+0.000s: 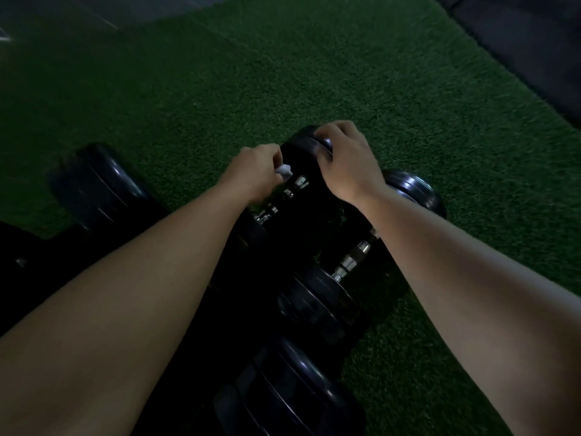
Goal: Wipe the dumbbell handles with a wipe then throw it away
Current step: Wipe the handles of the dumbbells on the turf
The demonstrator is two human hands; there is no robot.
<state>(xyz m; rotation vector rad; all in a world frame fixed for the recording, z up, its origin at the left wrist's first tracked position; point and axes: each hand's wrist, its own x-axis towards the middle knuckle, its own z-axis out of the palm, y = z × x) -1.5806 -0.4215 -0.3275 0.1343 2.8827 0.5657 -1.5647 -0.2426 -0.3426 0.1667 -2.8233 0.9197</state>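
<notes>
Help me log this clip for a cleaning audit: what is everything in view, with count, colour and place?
dumbbells: at least three, black plates and silvery handles, lying on the turf from centre to bottom; exact count unclear in the dark
wipe: one, white, at the handle of the middle dumbbell
turf: one, green, across most of the floor
floor mat: one, dark grey, top right
left grip: one, pinches the wipe
right grip: one, holds the middle dumbbell's far plate
</notes>
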